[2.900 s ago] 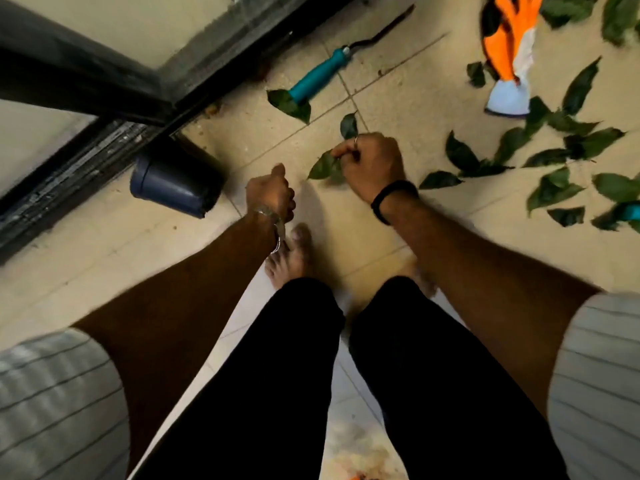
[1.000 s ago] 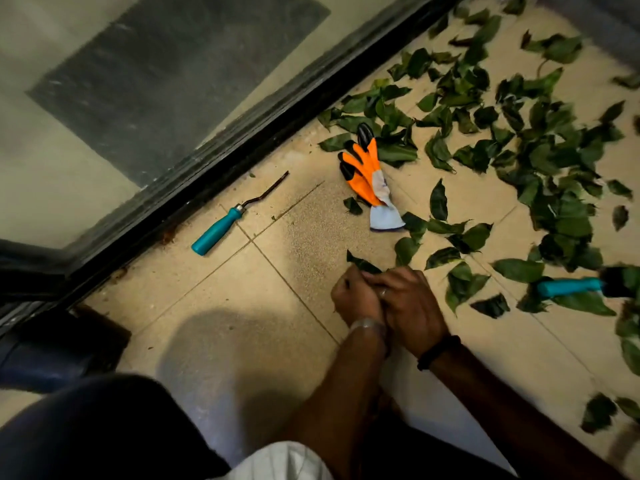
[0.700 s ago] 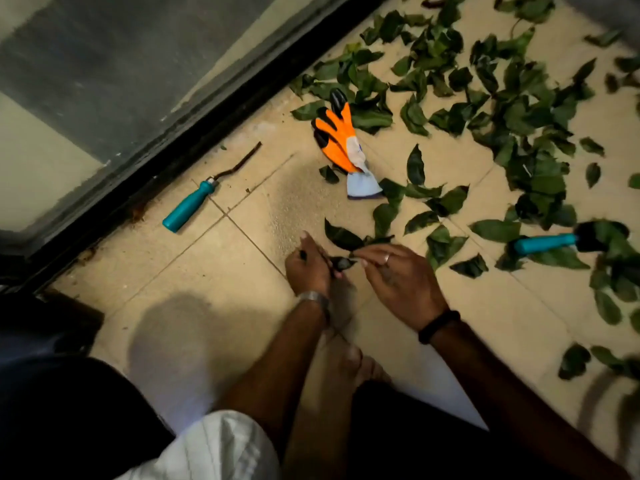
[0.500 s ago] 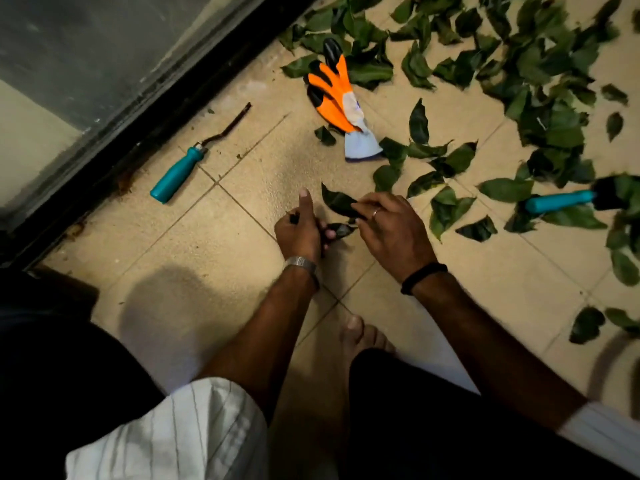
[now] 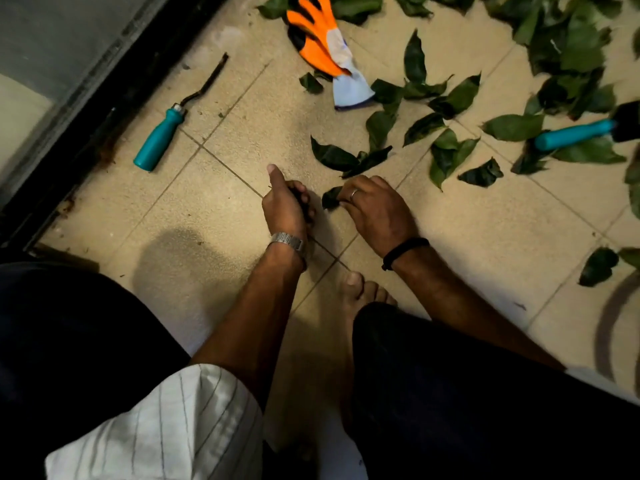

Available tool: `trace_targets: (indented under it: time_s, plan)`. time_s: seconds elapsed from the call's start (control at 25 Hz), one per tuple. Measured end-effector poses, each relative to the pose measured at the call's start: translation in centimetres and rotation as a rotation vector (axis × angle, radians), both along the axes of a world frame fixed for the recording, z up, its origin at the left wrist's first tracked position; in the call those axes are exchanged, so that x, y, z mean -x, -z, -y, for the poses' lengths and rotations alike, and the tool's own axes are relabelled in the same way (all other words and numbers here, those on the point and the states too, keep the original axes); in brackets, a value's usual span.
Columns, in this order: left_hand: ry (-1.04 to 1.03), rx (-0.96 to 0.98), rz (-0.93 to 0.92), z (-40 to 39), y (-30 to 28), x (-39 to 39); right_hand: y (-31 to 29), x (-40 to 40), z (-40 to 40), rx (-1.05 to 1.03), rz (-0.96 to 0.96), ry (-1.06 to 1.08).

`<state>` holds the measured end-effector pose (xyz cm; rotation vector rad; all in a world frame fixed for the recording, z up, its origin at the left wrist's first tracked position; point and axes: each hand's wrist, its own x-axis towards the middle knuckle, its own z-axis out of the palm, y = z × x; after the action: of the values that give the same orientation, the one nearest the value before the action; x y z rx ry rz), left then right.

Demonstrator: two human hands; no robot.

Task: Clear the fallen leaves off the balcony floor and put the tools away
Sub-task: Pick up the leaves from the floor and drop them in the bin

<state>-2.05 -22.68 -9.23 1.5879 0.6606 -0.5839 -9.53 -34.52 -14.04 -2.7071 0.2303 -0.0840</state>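
Look past the mess and you have a beige tiled floor [image 5: 194,216] with dark grout lines. Along the far left runs a black door track [image 5: 104,98] (rusty in spots), with a glass pane [image 5: 45,46] beyond it.

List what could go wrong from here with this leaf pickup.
1. The left hand, fingers curled round gathered leaves, may spill them as more are added.
2. The bare foot is near the work; stepping on the hooked weeder could hurt.
3. The orange glove lies unused, so both hands are unprotected.
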Motion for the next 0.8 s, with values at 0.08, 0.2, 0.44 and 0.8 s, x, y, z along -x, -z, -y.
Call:
trace_targets:
  time_s: [0.08,0.2,0.44,0.8]
  plan:
    - [0.023,0.014,-0.007,-0.1,0.3,0.2,-0.3,0.2,-0.2,-0.006,0.011,0.012]
    - [0.063,0.005,0.003,-0.6,0.5,0.1,-1.8,-0.3,-1.1,-0.358,0.037,0.331]
    - [0.293,-0.038,0.070,-0.4,1.2,0.9,-3.9,0.5,-5.8,-0.589,0.073,0.323]
    - [0.025,-0.062,0.104,-1.7,0.2,0.6,-3.5,-1.5,-1.4,-0.374,0.131,0.245]
